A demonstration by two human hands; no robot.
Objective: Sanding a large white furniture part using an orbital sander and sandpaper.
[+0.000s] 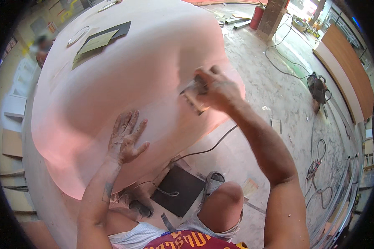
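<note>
A large, smooth, rounded form (pixel 145 62) with a pale pink and white powdery surface fills the middle. My left hand (pixel 128 137) lies on its near side, fingers spread and dusted white, holding nothing. Farther right, my right hand (pixel 220 89) is closed around a hand sander (pixel 193 97), a flat block with a dark grip. Its flat side is against or very near the pink surface; motion blurs it. On top of the form, at the far left, lie a dark sheet (pixel 122 31) and yellowish sheets (pixel 97 43) that look like sandpaper, beside a white ring (pixel 78 36).
A black square board (pixel 178 190) lies on the floor by my feet, with a dark cable (pixel 207 150) near it. To the right are a dark power tool (pixel 318 89), coiled cords (pixel 320 166) and a brown panel (pixel 349 70). Another person (pixel 42 50) is at the far left.
</note>
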